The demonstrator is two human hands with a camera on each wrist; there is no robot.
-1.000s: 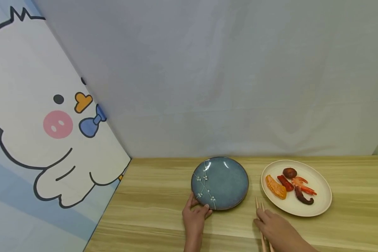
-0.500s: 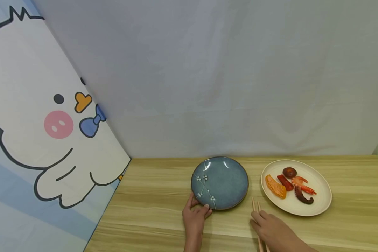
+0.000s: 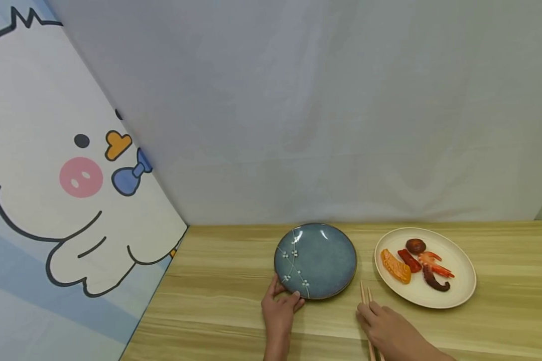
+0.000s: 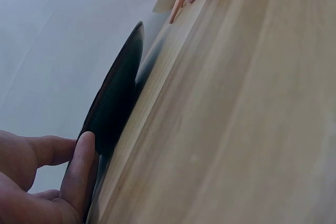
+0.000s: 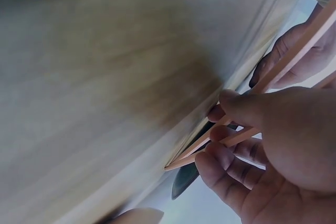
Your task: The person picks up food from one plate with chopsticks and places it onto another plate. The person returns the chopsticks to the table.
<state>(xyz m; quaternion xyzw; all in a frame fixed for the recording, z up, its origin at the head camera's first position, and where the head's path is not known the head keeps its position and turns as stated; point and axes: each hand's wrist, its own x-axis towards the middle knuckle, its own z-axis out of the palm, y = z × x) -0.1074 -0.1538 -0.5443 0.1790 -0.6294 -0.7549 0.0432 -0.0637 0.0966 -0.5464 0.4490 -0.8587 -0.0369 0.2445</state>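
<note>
My left hand (image 3: 280,308) holds the near left rim of a round blue-grey plate (image 3: 325,260) decorated with white blossoms. The left wrist view gives this plate (image 4: 118,87) edge-on, fingers and thumb on either side of its rim. To its right, my right hand (image 3: 386,326) grips a pair of light wooden chopsticks (image 3: 371,346), their tips pointing away from me, between the two plates. Close up in the right wrist view, thumb and fingers wrap the chopsticks (image 5: 294,56), whose tips come together low over the table.
A cream plate (image 3: 462,288) stands at the right, bearing an orange salmon-like slice (image 3: 395,266), a red piece (image 3: 409,260), a brown round piece (image 3: 415,246), a red-and-white shrimp-like piece (image 3: 435,264) and a dark curled tentacle (image 3: 435,280). A grey curtain (image 3: 343,110) hangs behind the wooden table (image 3: 208,291).
My right hand has shifted slightly left with the chopsticks, away from the cream plate. The left hand and the blue-grey plate have stayed put.
</note>
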